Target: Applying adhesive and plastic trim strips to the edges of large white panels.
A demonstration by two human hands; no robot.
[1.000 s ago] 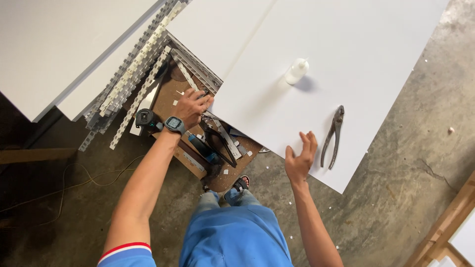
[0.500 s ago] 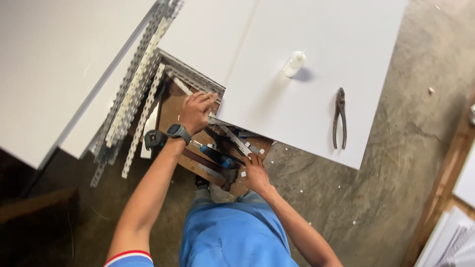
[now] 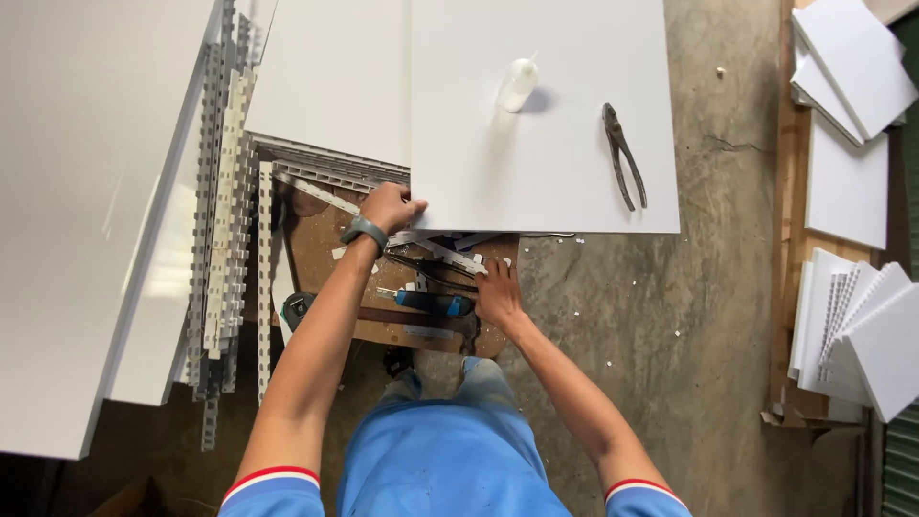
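My left hand (image 3: 391, 208), with a watch on the wrist, grips one end of a thin grey slotted strip (image 3: 442, 251) by the near edge of a big white panel (image 3: 536, 163). My right hand (image 3: 498, 295) rests with its fingers spread on the strip's other end, over a brown board (image 3: 321, 239) strewn with tools. A blue-handled tool (image 3: 433, 303) lies just left of the right hand. On the panel stand a small white bottle (image 3: 518, 84) and dark pliers (image 3: 622, 153).
More white panels (image 3: 86, 191) and long perforated grey strips (image 3: 225, 220) lie at the left. Stacked white panel offcuts (image 3: 857, 306) rest on wood at the right. A tape measure (image 3: 299, 307) sits on the brown board. Concrete floor (image 3: 670, 335) with white crumbs surrounds.
My right hand has left the panel edge near the pliers and come down onto the strip on the brown board. The left hand stays at the strip. The view has turned.
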